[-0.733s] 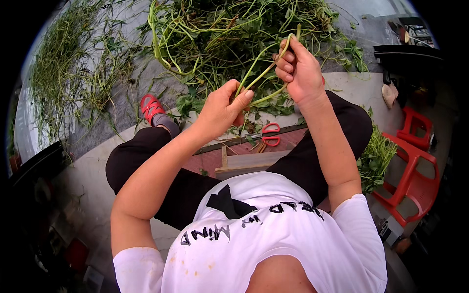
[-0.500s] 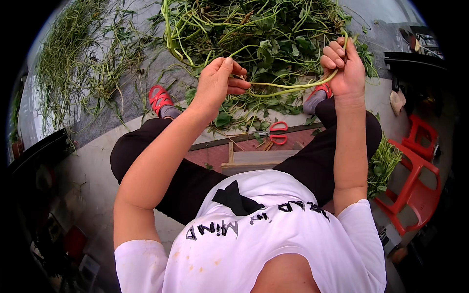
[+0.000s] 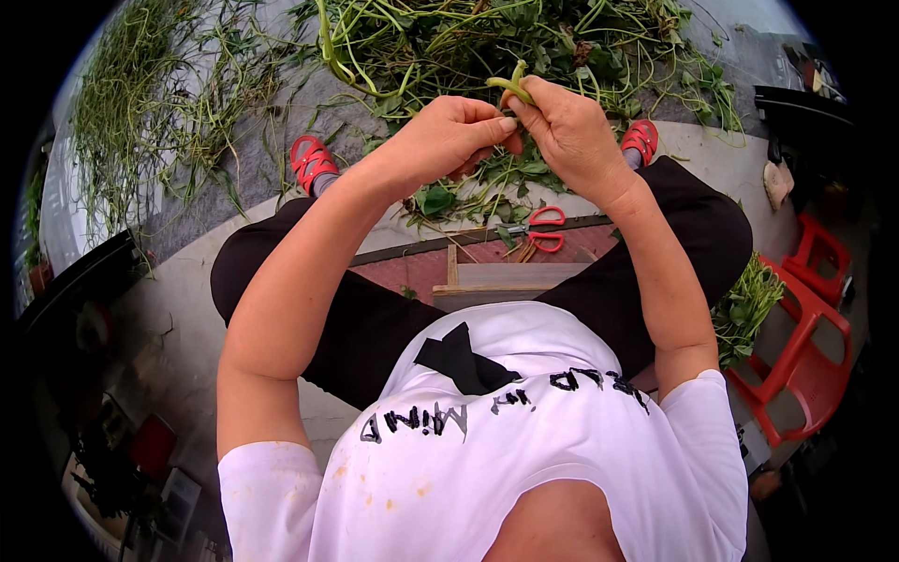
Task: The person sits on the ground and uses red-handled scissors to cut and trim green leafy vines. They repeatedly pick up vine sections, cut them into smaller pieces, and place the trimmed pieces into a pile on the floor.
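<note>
Pale-green stem [image 3: 510,85], clamped in fingers of right hand [image 3: 573,136], near the vine heap [image 3: 449,51]. Left hand [image 3: 449,140] close by, fingers bunched; can't tell if gripping. Loosened grip might drop stem among lookalike vines; hard bending might snap it.

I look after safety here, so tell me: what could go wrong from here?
The slender stem pinched in the right hand might slip or snap. The scissors lie loose between the legs, so a shift in sitting could knock them. The vines are tangled, so pulling one may drag others along.
</note>
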Tool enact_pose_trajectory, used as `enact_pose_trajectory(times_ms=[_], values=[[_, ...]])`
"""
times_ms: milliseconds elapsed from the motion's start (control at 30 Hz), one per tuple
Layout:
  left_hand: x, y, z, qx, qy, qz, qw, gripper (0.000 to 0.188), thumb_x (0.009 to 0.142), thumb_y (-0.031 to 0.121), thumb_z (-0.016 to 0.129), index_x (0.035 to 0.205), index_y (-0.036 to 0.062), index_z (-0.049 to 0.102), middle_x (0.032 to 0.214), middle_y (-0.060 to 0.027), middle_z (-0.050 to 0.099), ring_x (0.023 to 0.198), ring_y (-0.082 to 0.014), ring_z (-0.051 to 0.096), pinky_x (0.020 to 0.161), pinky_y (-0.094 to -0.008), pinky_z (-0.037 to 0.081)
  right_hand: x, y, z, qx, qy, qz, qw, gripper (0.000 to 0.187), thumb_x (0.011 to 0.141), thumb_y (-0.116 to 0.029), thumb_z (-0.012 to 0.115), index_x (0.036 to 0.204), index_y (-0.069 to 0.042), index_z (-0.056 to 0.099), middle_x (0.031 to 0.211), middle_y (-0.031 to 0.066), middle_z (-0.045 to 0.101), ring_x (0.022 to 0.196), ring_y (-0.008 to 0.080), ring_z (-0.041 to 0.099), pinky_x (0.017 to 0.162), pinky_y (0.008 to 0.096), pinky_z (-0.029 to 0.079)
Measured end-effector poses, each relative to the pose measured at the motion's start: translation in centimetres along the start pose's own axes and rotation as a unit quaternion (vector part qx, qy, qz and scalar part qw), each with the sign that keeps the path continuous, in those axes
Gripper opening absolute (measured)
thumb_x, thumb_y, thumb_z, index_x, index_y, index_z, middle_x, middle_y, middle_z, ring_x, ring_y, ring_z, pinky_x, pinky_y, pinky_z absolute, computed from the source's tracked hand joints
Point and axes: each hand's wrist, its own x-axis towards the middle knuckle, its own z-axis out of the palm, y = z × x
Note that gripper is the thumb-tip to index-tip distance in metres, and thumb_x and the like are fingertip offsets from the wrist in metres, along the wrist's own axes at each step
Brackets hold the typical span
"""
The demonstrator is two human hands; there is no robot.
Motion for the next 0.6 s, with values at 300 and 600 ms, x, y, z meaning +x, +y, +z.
enact_pose_trajectory(times_ms=[300,600], values=[[-0.5,-0.2,-1.9,0.115,0.124,0.127,0.977,0.024,0.094,0.022,0.055,0.1,0.0018,0.067,0.08,0.0007,0.063,0.072,-0.0065,0.055,0.069,-0.0223,0.047,0.4,2.8,-2.3,-0.26,0.045,-0.016,0.964,0.015,0.093,-0.022,0.053,0.092,-0.007,0.055,0.073,0.0104,0.06,0.068,0.0295,0.061,0.057,0.0362,0.048],[-0.9,-0.7,-1.5,0.335,0.202,0.179,0.902,0.024,0.083,0.02,0.067,0.1,0.0028,0.066,0.075,-0.0061,0.065,0.06,-0.0116,0.057,0.06,-0.026,0.047,-0.4,-0.4,2.3,0.269,-0.144,0.237,0.922,0.022,0.097,-0.022,0.05,0.099,-0.002,0.059,0.071,0.0034,0.059,0.064,0.0115,0.055,0.061,0.0256,0.045]])
